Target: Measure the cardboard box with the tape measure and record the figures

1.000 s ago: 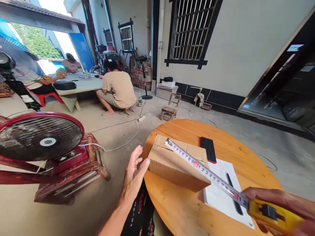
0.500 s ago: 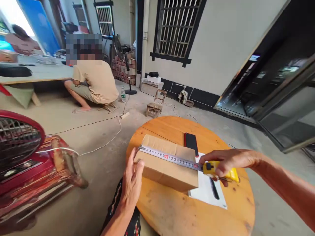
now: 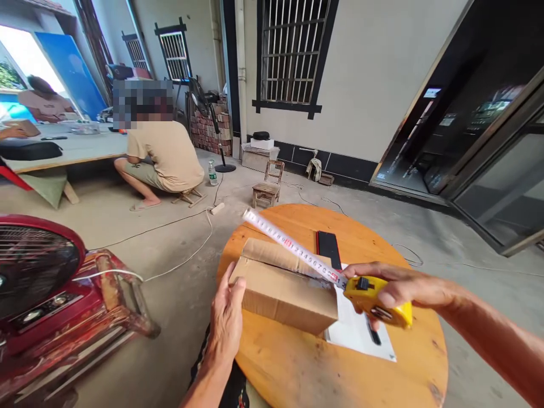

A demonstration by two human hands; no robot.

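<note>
A brown cardboard box (image 3: pixel 289 289) lies on a round wooden table (image 3: pixel 293 371). My left hand (image 3: pixel 227 317) grips its left end, thumb on the near edge and fingers around the side. In my right hand (image 3: pixel 419 289) is a yellow tape measure (image 3: pixel 397 315), held just past the box's right end. Its metal blade (image 3: pixel 289 243) is pulled out and slants up to the left, its free tip in the air above the box's far left corner. Under the box's right side rests a white sheet of paper (image 3: pixel 352 337) with a black pen-like object (image 3: pixel 374 333) on it.
A black phone-like slab with red edges (image 3: pixel 328 248) lies behind the box. At left a red fan (image 3: pixel 38 283) stands on a wooden stool (image 3: pixel 123 300). A small chair (image 3: pixel 267 190) is beyond the table. Cables cross the floor. One person (image 3: pixel 164 150) sits at a long table (image 3: pixel 97 144).
The tape blade has lifted off the box top, its tip rising up and away from the left edge. The tape measure has tilted. My left hand stays on the box.
</note>
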